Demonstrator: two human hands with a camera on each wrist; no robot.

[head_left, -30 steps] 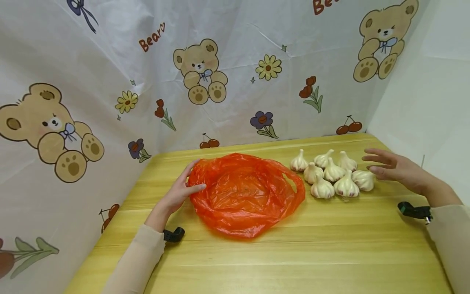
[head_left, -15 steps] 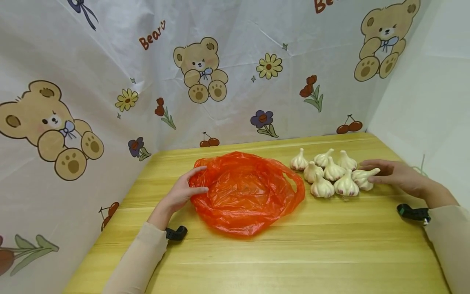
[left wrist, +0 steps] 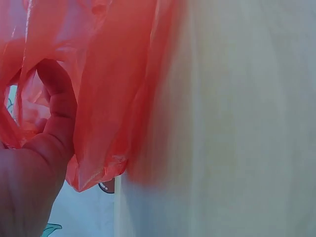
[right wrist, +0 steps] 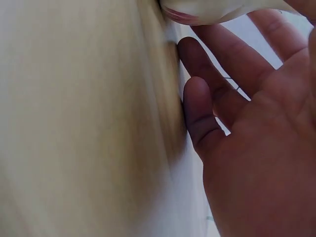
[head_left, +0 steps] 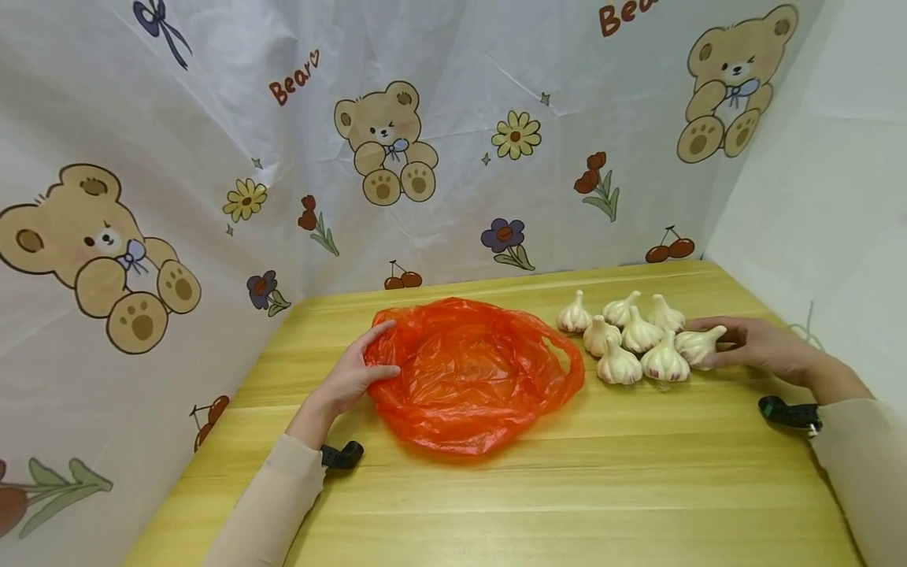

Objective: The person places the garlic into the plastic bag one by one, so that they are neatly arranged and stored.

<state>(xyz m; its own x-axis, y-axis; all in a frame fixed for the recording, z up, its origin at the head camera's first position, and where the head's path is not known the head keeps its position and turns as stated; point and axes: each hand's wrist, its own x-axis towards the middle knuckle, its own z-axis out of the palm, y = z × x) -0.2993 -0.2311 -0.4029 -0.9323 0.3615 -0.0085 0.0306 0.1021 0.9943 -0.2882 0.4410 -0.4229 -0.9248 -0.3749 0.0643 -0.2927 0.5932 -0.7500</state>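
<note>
Looks like the picking-up step of bagging garlic, judging by eight bulbs (head_left: 641, 331) clustered outside and none showing inside the bag (head_left: 468, 370); holding the bag with its mouth spread on the surface (head_left: 602, 488), by means of the left grip (head_left: 347, 378) pinched on its left edge; at the far right of the cluster, curling the right grip (head_left: 772, 348) round the end bulb (head_left: 694, 344), with thumb in front and fingers behind; cannot tell how firmly held, nor whether lifted off the surface at all; calls next, probably, for firming that hold, raising the end bulb high enough to pass over its neighbours, then carrying it leftward to above the mouth before letting go; calls too for a steady left grip, to keep the thin film from sagging closed; worth guarding against knocking the nearby bulbs, or snagging the handle loop (head_left: 575, 368) between cluster and mouth; likely to need repeating for the other seven.
</note>
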